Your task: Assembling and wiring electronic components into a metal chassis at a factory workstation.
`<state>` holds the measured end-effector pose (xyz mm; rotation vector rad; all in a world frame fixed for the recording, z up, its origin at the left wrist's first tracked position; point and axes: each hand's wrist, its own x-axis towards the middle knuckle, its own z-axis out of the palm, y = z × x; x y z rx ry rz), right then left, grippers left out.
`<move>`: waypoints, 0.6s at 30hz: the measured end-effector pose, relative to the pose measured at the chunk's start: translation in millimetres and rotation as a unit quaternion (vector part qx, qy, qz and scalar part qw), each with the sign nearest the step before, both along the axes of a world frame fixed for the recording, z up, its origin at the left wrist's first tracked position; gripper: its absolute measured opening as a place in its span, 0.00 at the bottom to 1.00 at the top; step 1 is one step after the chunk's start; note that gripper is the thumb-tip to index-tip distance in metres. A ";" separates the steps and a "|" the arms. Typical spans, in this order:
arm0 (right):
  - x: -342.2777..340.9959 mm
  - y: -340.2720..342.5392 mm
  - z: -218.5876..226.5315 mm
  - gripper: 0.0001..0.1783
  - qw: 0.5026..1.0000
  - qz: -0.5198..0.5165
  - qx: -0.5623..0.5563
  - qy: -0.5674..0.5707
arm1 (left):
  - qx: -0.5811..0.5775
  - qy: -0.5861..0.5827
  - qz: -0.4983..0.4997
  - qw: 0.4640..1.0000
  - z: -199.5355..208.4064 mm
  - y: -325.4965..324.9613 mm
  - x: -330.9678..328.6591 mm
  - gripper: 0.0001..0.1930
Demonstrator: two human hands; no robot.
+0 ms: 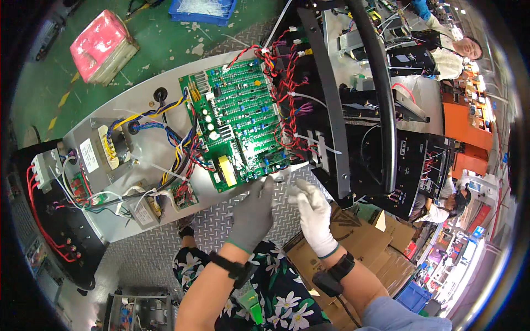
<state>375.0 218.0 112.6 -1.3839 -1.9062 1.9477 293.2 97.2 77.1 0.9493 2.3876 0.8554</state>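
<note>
My left hand (253, 218), in a grey glove, is at the near edge of a large green circuit board (243, 116). Its fingers look drawn together; what they hold, if anything, is hidden. Just to the right, my right hand (313, 215), in a white glove, has its fingers bent inward near the board's lower right corner. Nothing I can name shows between them. The board is mounted on a grey metal chassis (160, 129). Red twisted wires (290, 102) run along its right side, with white cable ties (317, 144) sticking out.
Left on the chassis sits a transformer (115, 144) with blue and yellow wires. A black metal frame (381, 99) rises at the right. Cardboard boxes (353, 243) stand below it. A pink-topped stack (102, 47) and blue bin (203, 15) lie beyond. Another person (450, 58) works at far right.
</note>
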 end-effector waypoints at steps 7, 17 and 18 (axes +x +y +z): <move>86.7 -13.0 2.5 0.16 0.971 0.038 -0.083 -0.222 | -0.111 -0.201 0.078 0.970 13.2 -122.6 41.8 0.26; 105.9 -48.2 60.6 0.21 0.892 0.349 -0.080 -0.276 | -0.374 -0.263 0.208 0.865 10.5 -333.0 89.9 0.20; 104.2 -48.8 68.8 0.21 0.881 0.339 -0.115 -0.309 | -0.408 -0.248 0.198 0.856 3.5 -363.9 100.7 0.20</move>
